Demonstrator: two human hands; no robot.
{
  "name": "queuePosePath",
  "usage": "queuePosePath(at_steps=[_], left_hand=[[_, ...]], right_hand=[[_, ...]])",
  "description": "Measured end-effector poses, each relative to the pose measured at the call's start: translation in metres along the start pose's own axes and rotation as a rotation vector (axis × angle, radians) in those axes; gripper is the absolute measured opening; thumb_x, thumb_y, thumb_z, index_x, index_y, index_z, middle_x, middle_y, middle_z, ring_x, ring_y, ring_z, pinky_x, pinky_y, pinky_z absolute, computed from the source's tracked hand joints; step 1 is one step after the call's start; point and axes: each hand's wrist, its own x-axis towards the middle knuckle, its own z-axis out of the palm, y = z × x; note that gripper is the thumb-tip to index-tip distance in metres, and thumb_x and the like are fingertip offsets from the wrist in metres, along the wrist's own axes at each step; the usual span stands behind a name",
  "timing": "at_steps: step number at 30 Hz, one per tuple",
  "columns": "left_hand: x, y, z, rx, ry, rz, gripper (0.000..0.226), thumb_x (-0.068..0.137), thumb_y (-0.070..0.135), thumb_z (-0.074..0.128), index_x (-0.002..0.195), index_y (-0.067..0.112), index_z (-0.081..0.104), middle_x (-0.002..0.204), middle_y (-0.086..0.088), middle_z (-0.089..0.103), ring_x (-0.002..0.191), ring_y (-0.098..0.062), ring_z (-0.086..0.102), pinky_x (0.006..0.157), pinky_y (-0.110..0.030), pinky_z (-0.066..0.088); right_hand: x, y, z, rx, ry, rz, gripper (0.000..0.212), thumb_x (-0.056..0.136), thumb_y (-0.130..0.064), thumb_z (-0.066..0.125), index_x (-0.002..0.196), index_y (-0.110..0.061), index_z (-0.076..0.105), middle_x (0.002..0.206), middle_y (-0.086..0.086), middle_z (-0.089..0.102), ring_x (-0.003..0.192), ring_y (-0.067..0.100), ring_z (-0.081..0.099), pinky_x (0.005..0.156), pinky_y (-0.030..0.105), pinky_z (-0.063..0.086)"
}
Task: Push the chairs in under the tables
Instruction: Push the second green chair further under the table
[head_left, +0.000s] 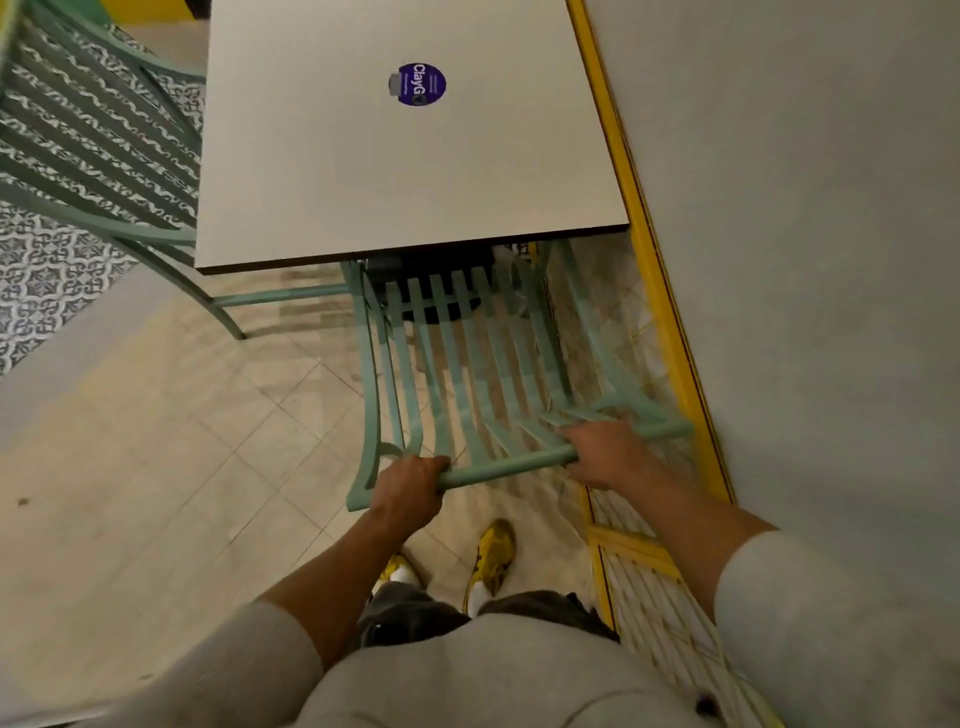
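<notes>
A mint-green slatted chair (467, 364) stands in front of me with its seat partly beneath the near edge of a pale square table (405, 171). My left hand (410, 486) grips the left end of the chair's top back rail. My right hand (605, 452) holds the same rail further right. The chair's front half is hidden under the tabletop.
A second green slatted chair (98, 140) stands at the table's left side, pulled out. A grey wall (805, 260) with a yellow frame (649, 260) runs close along the right. A round purple sticker (420, 84) sits on the tabletop. My yellow shoes (493, 556) are behind the chair.
</notes>
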Motion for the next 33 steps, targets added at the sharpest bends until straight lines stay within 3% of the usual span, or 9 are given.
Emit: queuePosePath(at_steps=[10, 21, 33], left_hand=[[0.000, 0.004, 0.011, 0.048, -0.002, 0.016, 0.041, 0.098, 0.021, 0.064, 0.138, 0.031, 0.064, 0.112, -0.004, 0.072, 0.099, -0.024, 0.072, 0.084, -0.038, 0.062], [0.013, -0.005, 0.007, 0.058, 0.037, 0.021, 0.049, 0.099, 0.022, 0.065, 0.147, 0.032, 0.059, 0.119, -0.004, 0.070, 0.103, -0.023, 0.071, 0.089, -0.040, 0.061], [0.018, -0.002, -0.006, 0.046, 0.011, -0.018, 0.049, 0.098, 0.020, 0.066, 0.146, 0.031, 0.060, 0.115, -0.002, 0.072, 0.100, -0.021, 0.071, 0.089, -0.040, 0.062]], right_hand=[[-0.008, -0.001, 0.025, -0.031, 0.054, 0.064, 0.045, 0.097, -0.046, 0.064, 0.138, -0.026, 0.064, 0.127, 0.004, 0.072, 0.116, 0.029, 0.068, 0.092, 0.041, 0.056], [-0.003, -0.004, 0.020, 0.070, 0.098, 0.046, 0.050, 0.097, -0.041, 0.066, 0.146, -0.045, 0.056, 0.128, -0.001, 0.072, 0.113, 0.027, 0.068, 0.093, 0.042, 0.056], [0.002, -0.003, 0.011, 0.089, 0.099, 0.037, 0.046, 0.098, -0.041, 0.065, 0.143, -0.044, 0.060, 0.127, 0.003, 0.072, 0.115, 0.028, 0.067, 0.095, 0.041, 0.054]])
